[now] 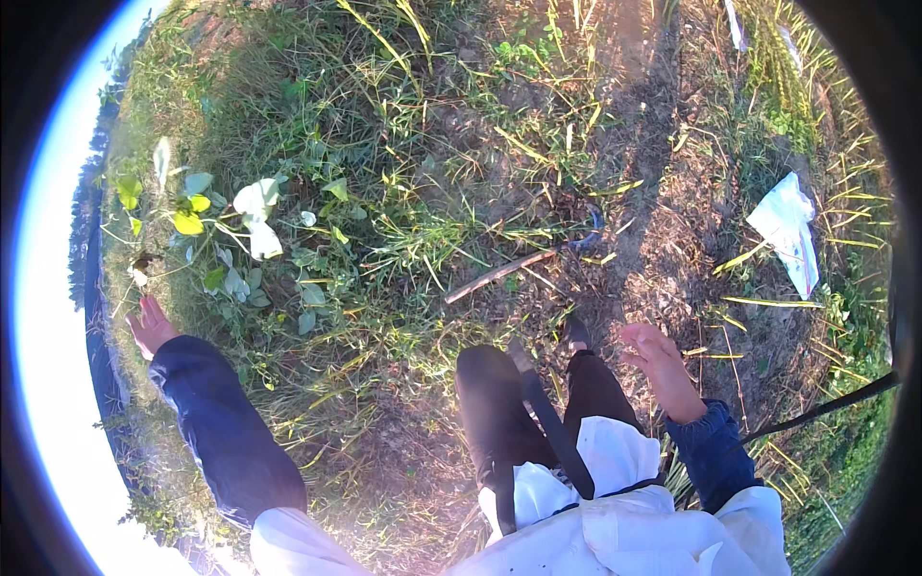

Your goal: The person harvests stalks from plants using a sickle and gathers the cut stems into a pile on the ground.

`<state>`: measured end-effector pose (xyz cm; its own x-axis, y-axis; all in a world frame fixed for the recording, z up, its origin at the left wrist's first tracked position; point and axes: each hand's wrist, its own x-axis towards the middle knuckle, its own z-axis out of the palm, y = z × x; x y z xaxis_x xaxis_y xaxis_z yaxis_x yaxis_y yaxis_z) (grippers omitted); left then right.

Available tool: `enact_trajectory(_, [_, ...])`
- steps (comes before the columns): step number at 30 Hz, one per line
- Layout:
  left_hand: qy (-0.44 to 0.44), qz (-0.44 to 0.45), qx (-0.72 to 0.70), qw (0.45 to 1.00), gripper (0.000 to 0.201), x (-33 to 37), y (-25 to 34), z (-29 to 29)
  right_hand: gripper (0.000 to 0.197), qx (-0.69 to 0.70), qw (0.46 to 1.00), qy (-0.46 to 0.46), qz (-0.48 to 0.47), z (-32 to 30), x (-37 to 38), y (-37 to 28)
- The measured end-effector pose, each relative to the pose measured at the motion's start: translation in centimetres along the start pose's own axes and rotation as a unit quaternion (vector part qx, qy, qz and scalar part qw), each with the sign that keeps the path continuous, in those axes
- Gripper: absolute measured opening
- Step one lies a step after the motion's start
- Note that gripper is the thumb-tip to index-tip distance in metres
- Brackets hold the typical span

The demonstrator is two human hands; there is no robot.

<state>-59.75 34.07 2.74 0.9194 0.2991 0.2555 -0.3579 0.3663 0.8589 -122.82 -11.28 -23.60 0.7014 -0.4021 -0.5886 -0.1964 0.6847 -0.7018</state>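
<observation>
My left hand (152,328) is stretched far out to the left, its fingers spread and nothing visible between them. Just beyond its fingertips is a leafy plant (223,223) with broad pale and yellow-green leaves; whether it is loose or rooted I cannot tell. My right hand (659,363) hovers in front of my right side, fingers apart and slightly bent, holding nothing. Between the hands, ahead of my knees, a sickle lies on the ground, with a wooden handle (499,276) and a curved bluish blade (593,230) partly among the grass.
Grass and weeds (317,106) cover the ground ahead and left. Bare soil with dry stalks (663,259) runs ahead on the right. A crumpled white plastic sheet (789,230) lies at the right. A dark strap (552,422) hangs over my lap, and a black cord (826,401) stretches rightward.
</observation>
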Motion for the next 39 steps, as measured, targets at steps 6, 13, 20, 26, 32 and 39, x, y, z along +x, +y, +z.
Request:
enact_trajectory(6, [-0.381,-0.236,0.431,0.783,0.028,-20.6,-22.9,3.0,0.031,-0.415,0.896,0.158,0.015,-4.3,1.9,12.9])
enact_trajectory(13, [-0.595,-0.225,0.674,0.376,0.029,-41.6,-57.0,-16.8,0.069,-0.602,0.769,0.135,0.170,0.2,1.8,18.1])
enact_trajectory(20, [-0.647,-0.098,0.731,0.191,0.043,-45.5,-71.5,-24.4,0.063,-0.606,0.742,0.200,0.204,3.5,7.0,18.6])
enact_trajectory(26, [-0.713,-0.170,0.619,0.284,0.041,-43.9,-68.4,-23.0,0.068,-0.594,0.740,0.195,0.248,5.1,9.0,17.4])
enact_trajectory(32, [-0.765,-0.137,0.536,0.330,0.041,-39.1,-54.4,-15.9,0.064,-0.539,0.776,0.190,0.268,6.5,8.7,16.0])
enact_trajectory(39, [-0.785,-0.269,0.403,0.387,0.034,-31.3,-37.4,-2.3,0.055,-0.307,0.936,0.171,0.033,15.2,14.7,9.1])
